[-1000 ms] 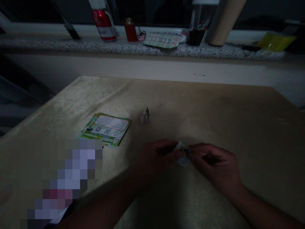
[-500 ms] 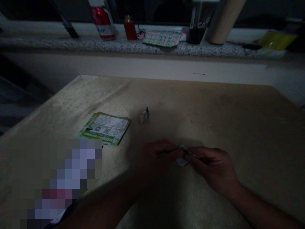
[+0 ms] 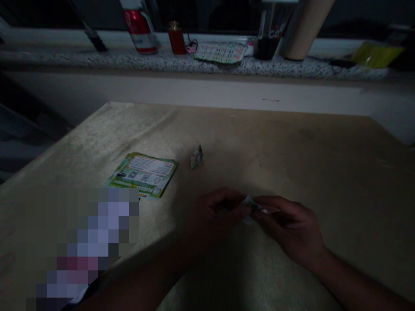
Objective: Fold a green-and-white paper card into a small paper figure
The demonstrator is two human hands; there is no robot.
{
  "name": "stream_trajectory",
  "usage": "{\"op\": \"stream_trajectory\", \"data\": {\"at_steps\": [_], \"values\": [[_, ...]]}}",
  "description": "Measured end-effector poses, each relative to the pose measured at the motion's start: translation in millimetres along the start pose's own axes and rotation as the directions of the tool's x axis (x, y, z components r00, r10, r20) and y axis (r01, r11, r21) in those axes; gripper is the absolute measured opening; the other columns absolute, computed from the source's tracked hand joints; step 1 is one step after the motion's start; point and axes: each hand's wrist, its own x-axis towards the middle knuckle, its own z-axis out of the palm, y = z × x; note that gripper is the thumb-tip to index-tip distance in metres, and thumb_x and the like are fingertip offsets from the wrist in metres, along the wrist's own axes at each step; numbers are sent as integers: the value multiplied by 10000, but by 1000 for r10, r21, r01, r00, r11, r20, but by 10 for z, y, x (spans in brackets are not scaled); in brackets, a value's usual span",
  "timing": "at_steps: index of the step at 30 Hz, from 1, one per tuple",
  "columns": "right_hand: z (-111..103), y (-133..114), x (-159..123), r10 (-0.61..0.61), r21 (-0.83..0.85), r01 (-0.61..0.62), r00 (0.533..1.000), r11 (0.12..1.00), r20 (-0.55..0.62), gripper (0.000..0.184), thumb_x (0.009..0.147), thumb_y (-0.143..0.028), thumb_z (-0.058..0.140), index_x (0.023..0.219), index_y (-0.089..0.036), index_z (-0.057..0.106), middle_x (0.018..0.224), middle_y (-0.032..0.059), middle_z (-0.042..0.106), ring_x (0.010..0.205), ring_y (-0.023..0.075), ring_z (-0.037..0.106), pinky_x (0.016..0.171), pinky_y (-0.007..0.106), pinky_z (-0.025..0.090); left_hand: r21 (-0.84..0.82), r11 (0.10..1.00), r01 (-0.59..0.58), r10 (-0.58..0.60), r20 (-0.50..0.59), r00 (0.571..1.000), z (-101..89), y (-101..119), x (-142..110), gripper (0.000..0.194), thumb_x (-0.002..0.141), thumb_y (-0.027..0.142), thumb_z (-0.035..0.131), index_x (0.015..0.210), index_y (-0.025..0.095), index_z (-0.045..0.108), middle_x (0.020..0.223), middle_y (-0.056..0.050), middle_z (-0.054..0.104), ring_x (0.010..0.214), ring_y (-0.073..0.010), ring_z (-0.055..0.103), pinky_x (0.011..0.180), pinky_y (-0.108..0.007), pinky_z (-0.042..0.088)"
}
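Item one: paper piece (image 3: 249, 201), small, pale, with angled edges and a pointed upper corner; dark and greenish printed marks near the middle, lower part dim. Any wording on it too small and dark to read. Located right of the card stack (image 3: 144, 175) and nearer the camera, between two bare hands. Pinched at its left side by thumb and fingers of the left hand (image 3: 210, 214), closed on it; pinched at its right side by thumb and fingers of the right hand (image 3: 293, 226), likewise closed. Fingertips of both hands close together, covering much of the print.

Item two: card stack, green-bordered, flat on the desk (image 3: 246, 138); white text panel, square codes, large lettering, too blurred to read.

Item three: folded paper shape (image 3: 196, 157), multicoloured print, peaked, on the desk just right of the card stack.

On the windowsill (image 3: 113, 62), beyond the card stack: red-and-white bottle (image 3: 139, 32), label unclear; small red bottle (image 3: 177, 39); printed packet (image 3: 220, 52), writing illegible; dark-bottomed container (image 3: 267, 47), letters "COC" visible; beige cylinder (image 3: 304, 34).
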Motion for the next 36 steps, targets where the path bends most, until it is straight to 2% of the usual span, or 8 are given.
{"op": "stream_trajectory", "data": {"at_steps": [4, 10, 14, 17, 20, 29, 34, 36], "values": [[-14, -1, 8, -9, 19, 8, 1000, 1000, 27, 263, 833, -98, 744, 1010, -287, 789, 776, -23, 801, 600, 115, 737, 531, 157, 588, 76, 994, -80, 73, 88, 993, -35, 7, 5, 191, 857, 336, 761, 967, 182, 783, 871, -40, 707, 803, -156, 656, 706, -247, 510], [-15, -3, -76, 152, 217, -178, 980, 960, 128, 525, 920, -99, 659, 1357, -364, 542, 793, -51, 738, 594, 80, 669, 496, 130, 518, 26, 999, -35, 31, 147, 989, -58, 52, 3, 181, 876, 337, 741, 866, 157, 751, 803, -16, 620, 736, -124, 582, 654, -225, 462], [-5, -16, -79, 223, 307, -272, 957, 912, 186, 544, 923, -93, 662, 1358, -376, 500, 819, -60, 730, 570, 46, 633, 492, 96, 478, -80, 996, 40, -30, 124, 992, -28, 32, 0, 221, 850, 362, 759, 829, 151, 697, 720, 13, 596, 655, -100, 539, 600, -202, 431], [10, -30, -68, 290, 352, -348, 934, 869, 209, 555, 868, -90, 737, 1308, -365, 542, 805, -70, 745, 612, 48, 684, 550, 96, 521, -121, 992, 35, -27, 65, 997, -11, 10, -6, 220, 835, 358, 771, 842, 157, 680, 709, 22, 608, 643, -93, 548, 595, -189, 434], [27, -30, -72, 311, 386, -383, 920, 839, 238, 467, 813, -94, 794, 1179, -335, 633, 777, -66, 775, 686, 81, 747, 630, 128, 582, -88, 996, -2, 7, 56, 998, -13, 7, -18, 194, 849, 336, 755, 857, 157, 684, 714, 18, 635, 637, -92, 568, 594, -185, 444], [5, -71, -53, 286, 260, -314, 948, 913, 142, 373, 747, -102, 829, 1052, -283, 715, 727, -42, 803, 636, 115, 767, 587, 131, 597, 51, 997, -65, 65, -11, 998, -13, -22, -47, 181, 882, 320, 713, 811, 155, 703, 691, 10, 662, 630, -95, 583, 582, -185, 450], [-26, -30, -23, 186, 123, -191, 981, 974, 52, 93, 806, -169, 790, 859, -238, 757, 676, -19, 784, 554, 105, 726, 517, 128, 558, 189, 979, -70, 84, -66, 994, -35, 25, -35, 141, 812, 285, 747, 773, 150, 736, 672, -4, 697, 616, -113, 605, 592, -212, 471], [-39, -14, -11, 117, 50, -118, 993, 992, 23, 58, 818, -173, 777, 810, -225, 756, 679, -13, 779, 551, 102, 716, 512, 131, 548, 258, 964, -60, 77, -56, 996, -47, 62, -28, 116, 769, 264, 767, 771, 148, 757, 655, -9, 707, 594, -115, 603, 578, -215, 462]]}}
